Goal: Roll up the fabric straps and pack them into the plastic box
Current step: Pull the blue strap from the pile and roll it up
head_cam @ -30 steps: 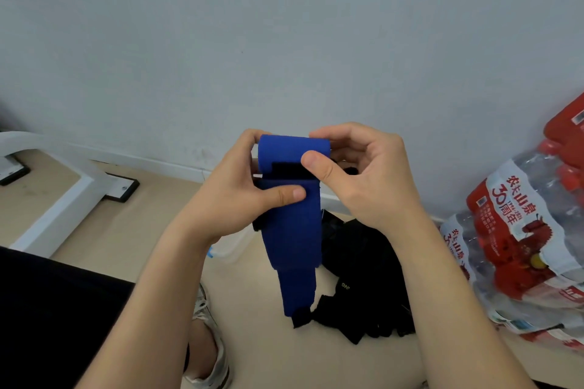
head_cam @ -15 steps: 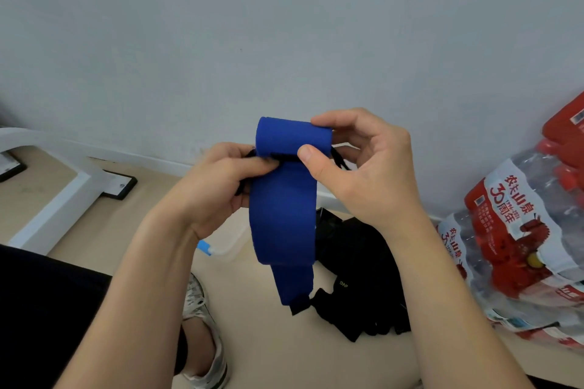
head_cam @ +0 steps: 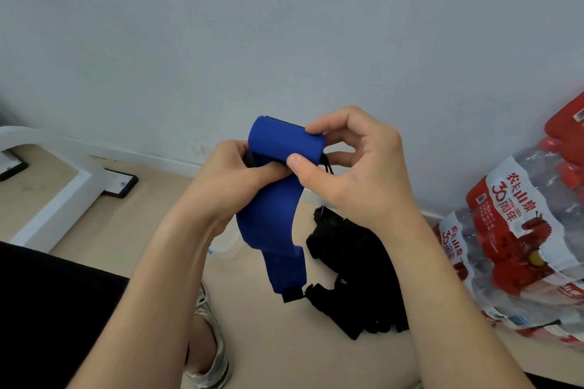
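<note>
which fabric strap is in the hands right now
The blue strap, pinched at its rolled top by left hand and right hand; the black fabric pile lies on the floor, unheld.

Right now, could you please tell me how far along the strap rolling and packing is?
No finished roll is visible, and the plastic box is mostly hidden, so its contents are unclear. In hand: the left hand and right hand grip the blue strap, rolled at its top with a long tail hanging. Left: finish that roll, roll the black pile on the floor, pack everything.
</note>
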### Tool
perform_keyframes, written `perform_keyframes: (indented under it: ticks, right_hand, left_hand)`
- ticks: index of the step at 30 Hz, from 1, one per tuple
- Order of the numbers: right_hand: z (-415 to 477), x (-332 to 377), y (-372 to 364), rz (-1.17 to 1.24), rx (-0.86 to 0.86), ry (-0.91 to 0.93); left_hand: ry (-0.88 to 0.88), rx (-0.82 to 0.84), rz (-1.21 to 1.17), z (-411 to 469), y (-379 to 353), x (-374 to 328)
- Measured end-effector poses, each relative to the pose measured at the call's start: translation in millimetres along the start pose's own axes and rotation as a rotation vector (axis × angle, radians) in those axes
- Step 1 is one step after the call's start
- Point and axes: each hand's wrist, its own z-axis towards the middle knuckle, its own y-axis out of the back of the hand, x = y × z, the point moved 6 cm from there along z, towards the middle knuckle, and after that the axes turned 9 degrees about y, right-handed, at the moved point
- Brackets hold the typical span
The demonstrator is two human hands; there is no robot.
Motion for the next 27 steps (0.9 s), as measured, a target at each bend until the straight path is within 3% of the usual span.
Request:
perform_keyframes:
  ticks: [4, 8, 11, 14, 19, 22, 24, 27]
  right_hand:
    - [2, 1, 2, 0.010, 0.031, 0.027]
    - [2, -2, 5, 0.052, 0.055, 0.047]
    - [2, -1, 1, -0.017, 0.098, 0.107]
    - [0, -4, -2, -0.071, 0.136, 0.092]
    - [-10, -40, -4, 0.128, 0.230, -0.224]
    - [-41, -72, -25, 0.305, 0.466, -0.432]
    - [-68, -87, -47, 0.315, 0.671, -0.475]
    - [-102, -117, -72, 0.183, 0.781, -0.575]
  left_hand:
    - [0.006, 0.206, -0.158, -2, 8, -3]
    - [0.068, 0.190, -0.483, -2, 22, 0]
    - [0.006, 0.242, -0.272, -4, 8, -7]
    - [-0.032, 0.149, -0.038, -5, 2, -8]
    - [-0.133, 0.166, -0.091, -9, 7, -15]
    - [-0.230, 0.060, -0.042, -9, 10, -26]
    - [-0.295, -0.039, -0.009, -9, 13, -31]
    - [-0.412, -0.127, 0.038, -10, 11, -34]
